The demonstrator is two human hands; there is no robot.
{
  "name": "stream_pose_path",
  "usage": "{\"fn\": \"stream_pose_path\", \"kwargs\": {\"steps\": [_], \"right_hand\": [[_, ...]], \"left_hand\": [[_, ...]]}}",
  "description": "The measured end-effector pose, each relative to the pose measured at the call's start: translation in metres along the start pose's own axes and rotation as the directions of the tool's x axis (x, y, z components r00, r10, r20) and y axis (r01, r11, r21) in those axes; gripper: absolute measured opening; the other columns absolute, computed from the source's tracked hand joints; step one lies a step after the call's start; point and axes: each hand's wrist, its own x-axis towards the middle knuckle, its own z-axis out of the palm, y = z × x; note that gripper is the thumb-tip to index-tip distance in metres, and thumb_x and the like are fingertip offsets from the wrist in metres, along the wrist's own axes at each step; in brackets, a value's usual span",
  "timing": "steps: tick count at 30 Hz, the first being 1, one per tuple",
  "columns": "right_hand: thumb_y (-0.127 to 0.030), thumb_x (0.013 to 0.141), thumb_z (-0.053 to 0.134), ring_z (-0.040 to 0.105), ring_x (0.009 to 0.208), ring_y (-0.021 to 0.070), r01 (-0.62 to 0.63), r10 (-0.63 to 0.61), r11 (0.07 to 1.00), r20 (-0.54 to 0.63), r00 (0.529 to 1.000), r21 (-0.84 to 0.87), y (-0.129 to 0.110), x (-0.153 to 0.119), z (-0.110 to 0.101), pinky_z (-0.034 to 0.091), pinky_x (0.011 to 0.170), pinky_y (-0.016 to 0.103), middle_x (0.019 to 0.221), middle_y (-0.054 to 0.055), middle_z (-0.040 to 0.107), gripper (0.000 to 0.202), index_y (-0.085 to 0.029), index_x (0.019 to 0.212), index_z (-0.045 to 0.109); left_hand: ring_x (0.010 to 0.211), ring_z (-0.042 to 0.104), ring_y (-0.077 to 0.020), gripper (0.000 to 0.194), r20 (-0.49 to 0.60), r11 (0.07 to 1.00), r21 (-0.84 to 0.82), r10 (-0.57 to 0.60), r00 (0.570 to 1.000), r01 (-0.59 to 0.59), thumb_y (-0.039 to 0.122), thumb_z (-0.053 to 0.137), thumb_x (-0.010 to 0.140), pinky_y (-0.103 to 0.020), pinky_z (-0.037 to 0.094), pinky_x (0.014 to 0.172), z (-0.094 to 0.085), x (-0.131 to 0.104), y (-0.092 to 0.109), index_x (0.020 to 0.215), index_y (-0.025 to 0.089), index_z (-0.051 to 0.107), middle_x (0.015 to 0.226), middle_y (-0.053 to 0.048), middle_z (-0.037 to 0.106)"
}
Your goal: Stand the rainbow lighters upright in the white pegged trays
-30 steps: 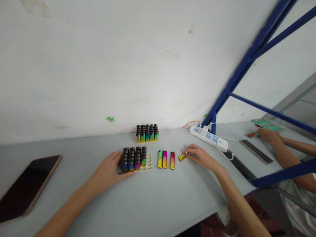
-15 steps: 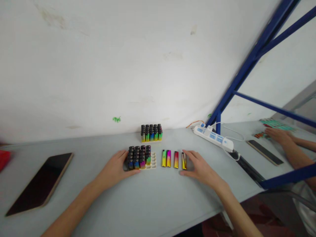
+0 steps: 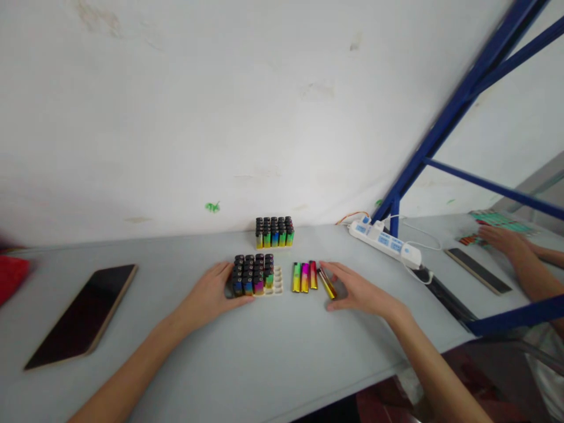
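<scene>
My left hand point(image 3: 214, 291) is wrapped round the left end of a pale tray point(image 3: 277, 282), thumb along the front and fingers behind. Rows of black-topped lighters point(image 3: 248, 276) stand upright in that tray, while the cells of its right-hand column hold none. To the right of it, a green-yellow lighter point(image 3: 296, 277), a pink-yellow lighter point(image 3: 305, 278) and a red-gold lighter point(image 3: 313, 275) lie side by side on the table. My right hand point(image 3: 352, 290) has a gold lighter point(image 3: 327, 285) between fingers and thumb, slanted, its top end near the red-gold one.
A second filled lighter tray point(image 3: 274, 233) stands against the wall. On the left lie a dark tablet point(image 3: 81, 317) and a red object point(image 3: 13, 275). At right are a power strip point(image 3: 385, 242), a blue metal frame point(image 3: 434, 147), a phone point(image 3: 478, 270) and another person's hands point(image 3: 504, 239).
The red-gold lighter has moved left, close to the pink-yellow one. The gold lighter has turned from straight to slanted in my right hand. My left hand stays on the tray; the view shifted slightly.
</scene>
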Motion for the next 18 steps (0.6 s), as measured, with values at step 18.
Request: {"fn": "stream_pose_path", "kwargs": {"steps": [18], "right_hand": [[-0.055,0.084,0.107,0.064,0.159,0.0414,0.081,-0.089,0.991,-0.066,0.994,-0.109,0.007,0.043,0.015,0.048,0.138,0.059,0.172,0.021,0.062,0.114,-0.025,0.18,0.053]], "left_hand": [[0.134,0.078,-0.0463,0.069,0.019,1.0,-0.015,-0.002,1.0,0.002,0.069,0.093,0.082,-0.064,0.06,0.125,-0.004,0.0,0.005,0.131,0.023,0.079,0.138,-0.019,0.085]]}}
